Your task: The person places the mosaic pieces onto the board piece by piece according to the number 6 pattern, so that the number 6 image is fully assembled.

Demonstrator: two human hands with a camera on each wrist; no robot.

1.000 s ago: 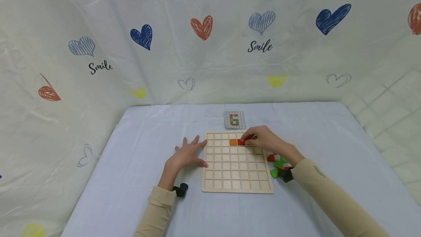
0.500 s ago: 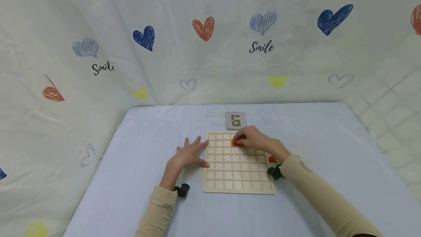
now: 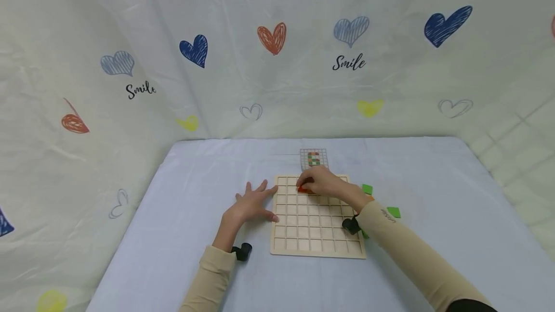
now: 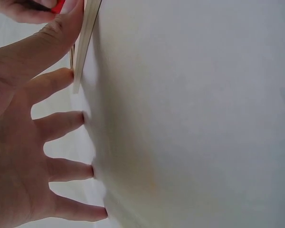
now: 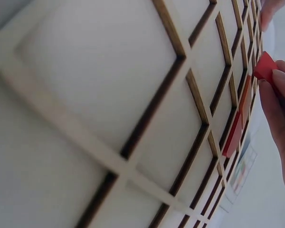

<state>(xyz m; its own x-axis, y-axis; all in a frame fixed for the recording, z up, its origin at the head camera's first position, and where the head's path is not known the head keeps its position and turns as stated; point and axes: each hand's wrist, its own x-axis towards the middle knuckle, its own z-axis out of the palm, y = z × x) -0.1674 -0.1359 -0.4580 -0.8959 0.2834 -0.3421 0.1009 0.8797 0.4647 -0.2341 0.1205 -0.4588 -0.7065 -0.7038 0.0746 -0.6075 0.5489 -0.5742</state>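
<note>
A pale wooden board [image 3: 303,232] with a square grid of recesses lies on the table. My left hand [image 3: 251,206] spreads its fingers at the board's left edge, thumb and index finger touching it, as the left wrist view also shows. My right hand [image 3: 325,183] is over the board's upper rows and pinches a red tile [image 5: 265,65] between thumb and fingers. In the right wrist view, an orange tile [image 5: 246,97] and another red tile [image 5: 233,137] sit side by side in recesses below it. The right hand hides them in the head view.
Behind the board lies a card [image 3: 313,154] printed with a coloured grid pattern. To the right are loose tiles, including a green tile [image 3: 393,212] and another green tile [image 3: 367,189]; the right forearm partly covers the group. A white sheet with hearts hangs behind the table.
My right hand has moved left along the board's upper row, past the orange and red tiles, holding the red tile. My left hand has stayed at the board's left edge.
</note>
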